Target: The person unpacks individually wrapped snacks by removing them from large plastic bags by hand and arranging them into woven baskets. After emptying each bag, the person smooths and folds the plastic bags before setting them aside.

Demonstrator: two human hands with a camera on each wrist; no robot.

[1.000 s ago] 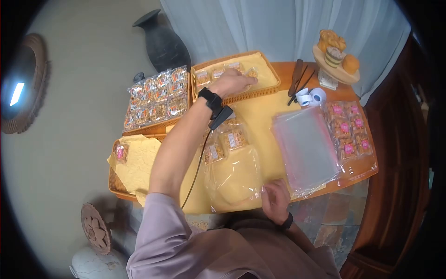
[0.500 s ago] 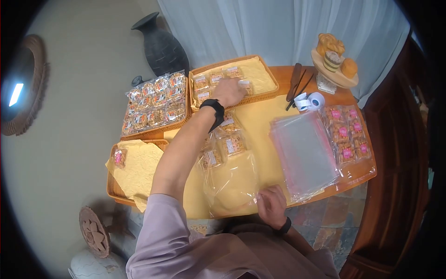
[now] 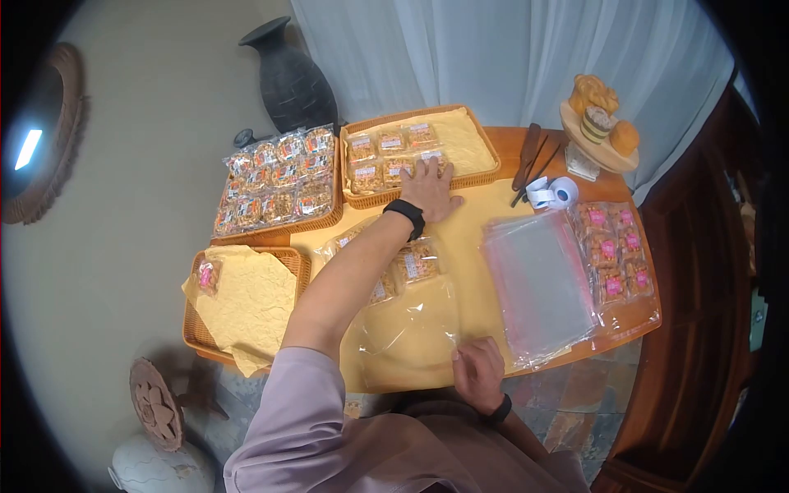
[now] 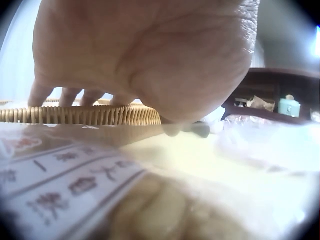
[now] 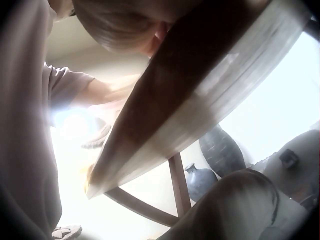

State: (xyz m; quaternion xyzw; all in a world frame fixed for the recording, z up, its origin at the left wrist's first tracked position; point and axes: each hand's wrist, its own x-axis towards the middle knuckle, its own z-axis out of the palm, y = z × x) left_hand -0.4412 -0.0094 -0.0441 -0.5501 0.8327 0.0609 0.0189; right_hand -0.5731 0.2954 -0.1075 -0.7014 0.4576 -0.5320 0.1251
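My left hand (image 3: pixel 431 191) spreads its fingers over the front rim of the back wicker basket (image 3: pixel 485 172), fingertips close to the front row of snack packets (image 3: pixel 366 177). Nothing is in its palm; in the left wrist view the hand (image 4: pixel 142 55) arches above a labelled packet (image 4: pixel 75 192). My right hand (image 3: pixel 479 371), at the table's front edge, pinches the edge of a clear plastic bag (image 3: pixel 403 333). Labelled packets (image 3: pixel 417 260) lie in the bag's far part, partly hidden by my left forearm. In the right wrist view the tabletop's edge fills the middle.
At the left stand a basket of wrapped snacks (image 3: pixel 279 177) and a paper-lined basket (image 3: pixel 189 324) with one pink-labelled packet. On the right lie a stack of clear bags (image 3: pixel 542 283), pink-labelled packets (image 3: pixel 608 246), a label roll (image 3: pixel 563 193) and tongs (image 3: pixel 526 156). Behind is a cake stand (image 3: pixel 582 164).
My left hand has set a packet into the front row of the back basket, let go and drawn back toward me with fingers spread. The right hand stays at the bag's edge.
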